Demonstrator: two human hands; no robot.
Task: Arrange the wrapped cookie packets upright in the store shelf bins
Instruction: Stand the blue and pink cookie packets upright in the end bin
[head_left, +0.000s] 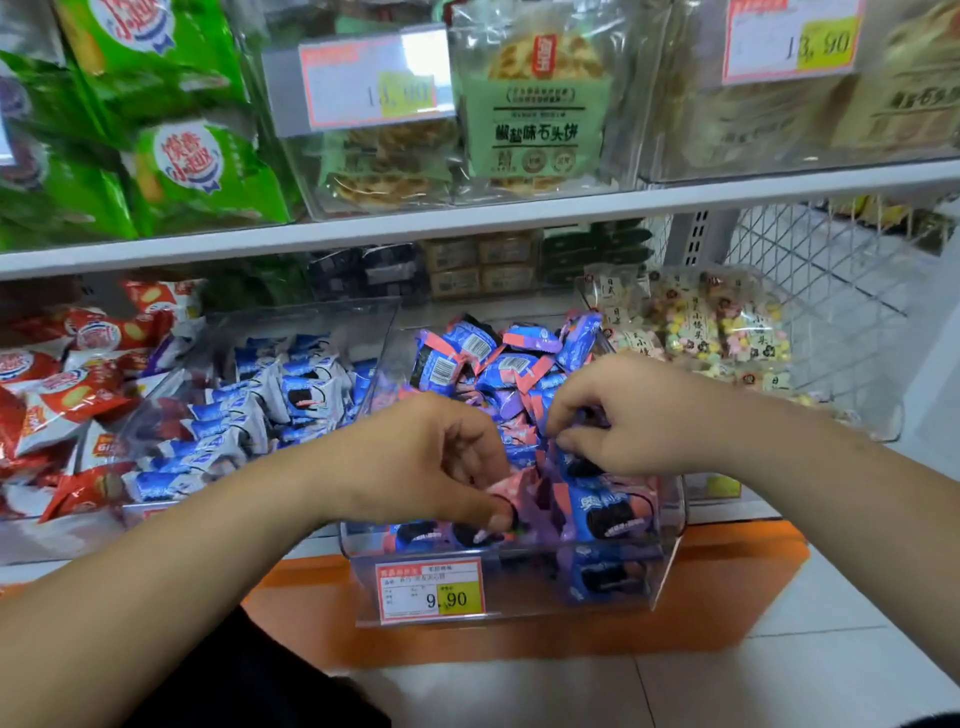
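Pinching a pink packet (519, 488) with left grip (426, 462), nipping another with right grip (628, 415), centre-frame in bin (519, 608); likely standing them upright.

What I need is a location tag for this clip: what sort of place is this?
Most likely a grocery or convenience store's snack aisle: price tags clipped to clear plastic bins, wrapped cookie packets heaped inside them, and white shelves stacked with bagged snacks.

White shelf board (519, 213) spanning a store rack, with a perforated upright (696, 239) and wire mesh panel (831, 260) at its right end. An orange base plinth (727, 597) stands below on pale glossy floor tiles (779, 691).
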